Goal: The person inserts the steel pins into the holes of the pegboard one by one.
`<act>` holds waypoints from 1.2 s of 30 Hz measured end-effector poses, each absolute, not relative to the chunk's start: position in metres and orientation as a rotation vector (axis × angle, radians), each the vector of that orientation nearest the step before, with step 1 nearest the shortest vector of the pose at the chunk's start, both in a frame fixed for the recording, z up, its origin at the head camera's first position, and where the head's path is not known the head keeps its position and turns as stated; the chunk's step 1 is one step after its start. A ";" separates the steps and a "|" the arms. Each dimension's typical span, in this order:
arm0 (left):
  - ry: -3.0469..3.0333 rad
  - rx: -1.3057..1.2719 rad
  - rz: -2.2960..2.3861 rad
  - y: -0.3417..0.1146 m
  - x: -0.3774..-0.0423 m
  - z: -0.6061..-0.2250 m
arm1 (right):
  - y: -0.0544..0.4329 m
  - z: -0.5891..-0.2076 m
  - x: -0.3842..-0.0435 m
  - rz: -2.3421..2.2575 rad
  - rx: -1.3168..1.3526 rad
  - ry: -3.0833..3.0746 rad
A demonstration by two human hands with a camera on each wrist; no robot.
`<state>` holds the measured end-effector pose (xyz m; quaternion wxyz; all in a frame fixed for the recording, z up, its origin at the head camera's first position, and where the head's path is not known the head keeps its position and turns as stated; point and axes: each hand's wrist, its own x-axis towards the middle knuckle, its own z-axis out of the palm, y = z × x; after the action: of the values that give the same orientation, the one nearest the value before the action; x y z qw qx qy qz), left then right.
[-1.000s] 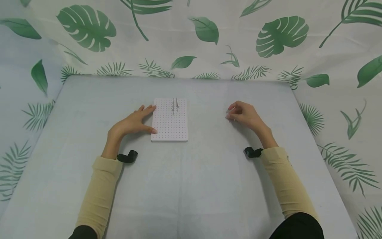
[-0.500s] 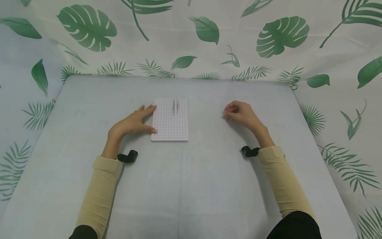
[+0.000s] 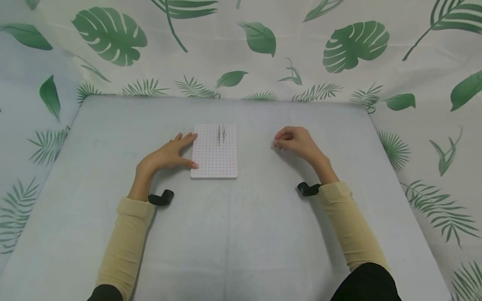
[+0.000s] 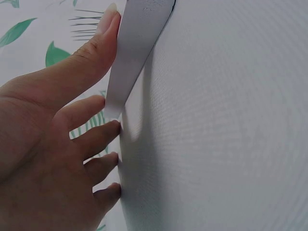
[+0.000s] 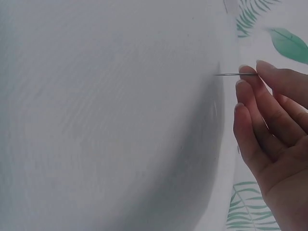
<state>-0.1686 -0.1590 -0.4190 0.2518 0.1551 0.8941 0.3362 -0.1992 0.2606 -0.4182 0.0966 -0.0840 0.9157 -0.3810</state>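
A white board [image 3: 214, 163] with rows of small holes lies on the table, left of centre. Several thin dark needles [image 3: 221, 133] stand upright in two short rows near its far end; the left wrist view shows them as fine lines [image 4: 86, 24] beyond the thumb. My left hand [image 3: 167, 154] has its fingers spread at the board's left side, thumb and index fingertip resting on that edge. To the right of the board, my right hand [image 3: 297, 142] pinches a needle [image 5: 231, 74] between thumb and forefinger. The needle points down toward the tabletop, its tip free.
A pale cloth [image 3: 241, 234] covers the table, whose far edge meets a hanging sheet [image 3: 293, 37] printed with green leaves. Black wrist cameras [image 3: 161, 197] stick out inward from both cuffs, low over the cloth.
My right hand has moved left toward the board, still pinching the needle. The left hand and the board have stayed in place.
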 end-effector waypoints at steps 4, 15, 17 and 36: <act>2.436 0.422 0.909 -0.159 -0.169 -0.419 | 0.252 -0.416 -0.200 -1.154 -0.274 2.697; 2.429 0.407 0.890 -0.160 -0.172 -0.423 | 0.229 -0.414 -0.204 -1.229 -0.362 2.654; 2.429 0.408 0.888 -0.160 -0.172 -0.424 | 0.225 -0.414 -0.204 -1.241 -0.372 2.652; 2.436 0.425 0.889 -0.160 -0.173 -0.425 | 0.198 -0.418 -0.209 -1.347 -0.512 2.618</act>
<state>-0.1726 -0.1603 -0.4246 0.2540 0.1564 0.8967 0.3271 -0.2090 0.1983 -0.4184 0.0766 -0.1707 0.8735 -0.4494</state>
